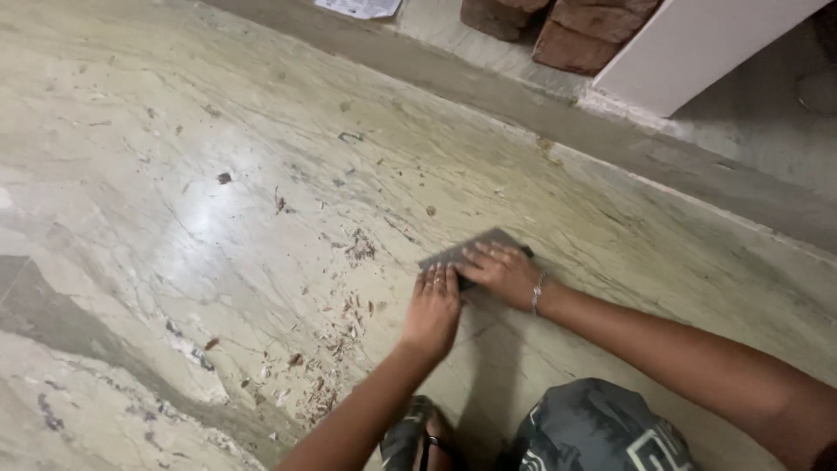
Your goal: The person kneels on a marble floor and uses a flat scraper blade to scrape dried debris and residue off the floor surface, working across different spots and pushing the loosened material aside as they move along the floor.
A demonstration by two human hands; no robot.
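A flat dark grey sheet [471, 247], like a piece of card or sandpaper, lies on the pale marble floor [174, 227]. My right hand [503, 272] presses down on it with fingers spread flat; a thin bracelet sits at that wrist. My left hand [433, 307] rests palm down beside it, its fingertips touching the sheet's near edge. Both hands cover much of the sheet.
Wood shavings and scraps [336, 336] are scattered left of my hands. A raised stone step [610, 157] runs across the back. Red bricks [575, 35] and a white wall corner [697, 44] stand beyond it. My knees in dark patterned cloth [593, 432] are at the bottom.
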